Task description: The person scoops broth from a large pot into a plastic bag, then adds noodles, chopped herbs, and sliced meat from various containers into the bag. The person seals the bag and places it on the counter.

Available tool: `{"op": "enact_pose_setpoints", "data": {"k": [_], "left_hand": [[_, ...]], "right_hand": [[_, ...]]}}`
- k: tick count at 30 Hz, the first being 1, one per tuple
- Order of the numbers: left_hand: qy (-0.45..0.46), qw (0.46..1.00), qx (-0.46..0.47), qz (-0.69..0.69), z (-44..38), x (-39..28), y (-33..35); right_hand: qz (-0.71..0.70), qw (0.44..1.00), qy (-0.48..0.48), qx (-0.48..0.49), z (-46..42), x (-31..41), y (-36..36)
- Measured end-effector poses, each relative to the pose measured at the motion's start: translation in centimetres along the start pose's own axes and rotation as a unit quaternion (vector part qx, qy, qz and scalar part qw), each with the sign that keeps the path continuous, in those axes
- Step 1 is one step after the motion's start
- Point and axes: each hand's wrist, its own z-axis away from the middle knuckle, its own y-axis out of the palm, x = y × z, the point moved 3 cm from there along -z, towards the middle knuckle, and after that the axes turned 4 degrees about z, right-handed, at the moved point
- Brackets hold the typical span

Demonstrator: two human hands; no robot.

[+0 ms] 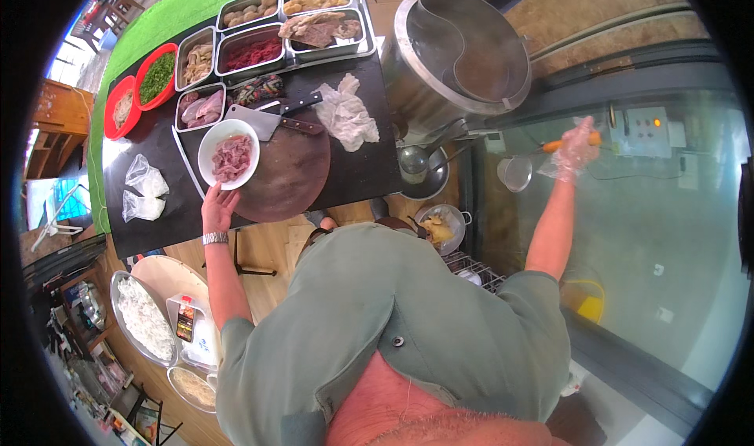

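My left hand (220, 207), bare with a metal watch at the wrist, touches the near rim of a white bowl (251, 175) holding sliced raw meat (231, 158). The bowl rests partly on a round chopping board (288, 181). Beyond it lie a cleaver (257, 120) and a black-handled knife (301, 102), beside a crumpled white cloth (347, 113). Far out to the right, my right hand (576, 148), in a clear plastic glove, is closed around an orange handle (554, 146); what the handle belongs to cannot be made out. A clear plastic cup (515, 174) is left of it.
A large divided steel pot (406, 34) of broth stands right of the black table (365, 175). Steel trays (250, 69) of meats and red baskets (141, 101) line the table's far side. Ladles (414, 159) rest in a bowl below the pot. Glass panels run along the right.
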Motion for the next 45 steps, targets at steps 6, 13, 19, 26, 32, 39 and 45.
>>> {"op": "enact_pose_setpoints", "data": {"k": [6, 13, 19, 26, 32, 39, 45], "left_hand": [[0.178, 0.961, -0.211, 0.022, 7.3, 5.6, -3.4], [0.124, 0.944, -0.304, -0.040, 14.7, 18.6, -6.7], [-0.020, 0.937, -0.298, -0.182, 18.5, 28.5, -6.3], [-0.144, 0.926, -0.300, -0.180, 19.0, 32.7, -6.2], [-0.129, 0.931, -0.314, -0.136, 18.6, 33.7, -6.9], [-0.073, 0.928, -0.338, -0.140, 20.0, 32.7, -4.1], [-0.083, 0.943, -0.318, -0.054, 22.2, 37.4, -5.0]], "right_hand": [[0.116, 0.966, 0.038, 0.226, -1.8, -8.6, 3.7], [0.168, 0.888, 0.051, 0.424, -3.5, -15.0, 7.1], [0.205, 0.871, 0.054, 0.444, -5.4, -15.5, 7.7], [0.151, 0.876, 0.040, 0.456, -8.2, -20.8, 7.5], [0.171, 0.856, 0.056, 0.484, -5.8, -18.2, 8.1], [0.181, 0.829, 0.091, 0.522, -4.2, -21.1, 7.3], [0.362, 0.685, 0.333, 0.537, -0.5, -33.1, 7.6]]}}
